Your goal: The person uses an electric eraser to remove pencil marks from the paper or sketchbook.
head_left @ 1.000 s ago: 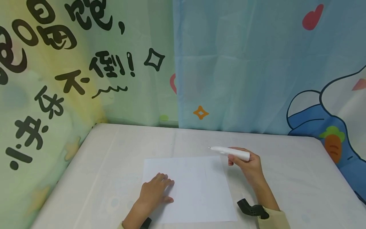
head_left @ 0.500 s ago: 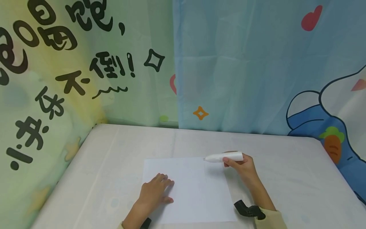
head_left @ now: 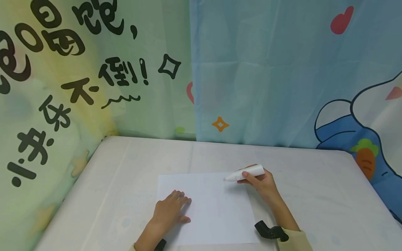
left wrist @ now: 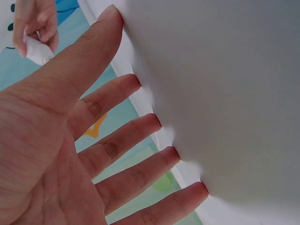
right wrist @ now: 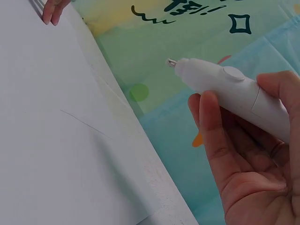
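Observation:
A white pen-shaped tool [head_left: 246, 173] with a small metal tip is pinched between the thumb and fingers of the right hand [head_left: 263, 183], its tip pointing left above the upper right part of a white paper sheet [head_left: 216, 212]. In the right wrist view the tool [right wrist: 234, 89] shows an oval button, and a thin dark line runs on the paper [right wrist: 47, 154]. The left hand [head_left: 171, 209] rests on the paper's left part, fingers spread; in the left wrist view its fingertips [left wrist: 154, 121] touch the surface.
The sheet lies on a white-covered table [head_left: 125, 181]. Behind and to the left hang printed curtains [head_left: 251, 69] with writing and cartoon figures. A black wrist strap piece [head_left: 270, 231] sits at the right wrist.
The right hand has moved left and slightly down with the white tool, whose tip has come from beyond the paper's far edge to above the paper. The left hand has stayed still.

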A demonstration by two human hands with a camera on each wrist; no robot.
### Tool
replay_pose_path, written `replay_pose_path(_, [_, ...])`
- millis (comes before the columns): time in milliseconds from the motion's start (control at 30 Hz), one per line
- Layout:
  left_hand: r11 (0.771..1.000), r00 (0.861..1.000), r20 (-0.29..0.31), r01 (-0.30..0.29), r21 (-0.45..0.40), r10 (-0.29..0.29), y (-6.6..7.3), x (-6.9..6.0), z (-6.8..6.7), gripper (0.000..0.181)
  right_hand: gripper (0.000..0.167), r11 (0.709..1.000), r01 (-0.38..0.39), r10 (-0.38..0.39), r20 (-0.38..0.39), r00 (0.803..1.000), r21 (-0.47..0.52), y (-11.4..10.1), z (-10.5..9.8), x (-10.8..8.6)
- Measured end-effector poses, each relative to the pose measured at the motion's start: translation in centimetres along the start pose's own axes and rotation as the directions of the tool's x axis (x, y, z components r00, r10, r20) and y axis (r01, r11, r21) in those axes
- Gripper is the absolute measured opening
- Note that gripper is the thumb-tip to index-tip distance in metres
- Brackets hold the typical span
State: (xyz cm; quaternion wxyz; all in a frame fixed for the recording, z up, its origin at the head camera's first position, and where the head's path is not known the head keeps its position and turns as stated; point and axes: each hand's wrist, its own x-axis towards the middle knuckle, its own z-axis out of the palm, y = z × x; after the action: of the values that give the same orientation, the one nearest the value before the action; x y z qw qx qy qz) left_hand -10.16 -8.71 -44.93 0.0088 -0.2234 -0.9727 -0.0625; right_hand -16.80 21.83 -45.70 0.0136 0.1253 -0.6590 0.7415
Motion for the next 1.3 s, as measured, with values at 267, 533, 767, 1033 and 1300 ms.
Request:
replay_pose_path(267, [1.000, 1.000, -0.006, -0.004, 0.002, 0.004, -0.07, -0.07, -0.02, 0.054, 0.011, 0.997, -0.032, 0.034, -0.026, 0.999, 0.075, -0.05, 0.22, 0.18])
replay_pose_path(533, [1.000, 1.000, -0.004, -0.004, 0.026, 0.004, -0.05, -0.08, -0.05, 0.054, 0.012, 0.985, -0.119, 0.132, -0.105, 0.986, 0.124, -0.22, 0.68, 0.37])
replay_pose_path(767, [0.999, 1.000, -0.013, -0.007, 0.031, 0.008, -0.17, -0.11, 0.17, 0.055, 0.031, 0.958, -0.273, 0.283, -0.145, 0.948, 0.084, -0.40, 0.57, 0.47])
replay_pose_path(1033, [1.000, 1.000, -0.012, -0.009, 0.015, 0.009, -0.17, -0.01, 0.18, 0.054, 0.051, 0.915, -0.382, 0.356, -0.185, 0.916, -0.130, -0.26, 0.66, 0.67])
replay_pose_path(1300, [1.000, 1.000, -0.019, -0.018, 0.015, 0.018, -0.16, -0.02, 0.10, 0.054, 0.048, 0.932, -0.360, 0.345, -0.197, 0.917, -0.045, -0.12, 0.70, 0.71])
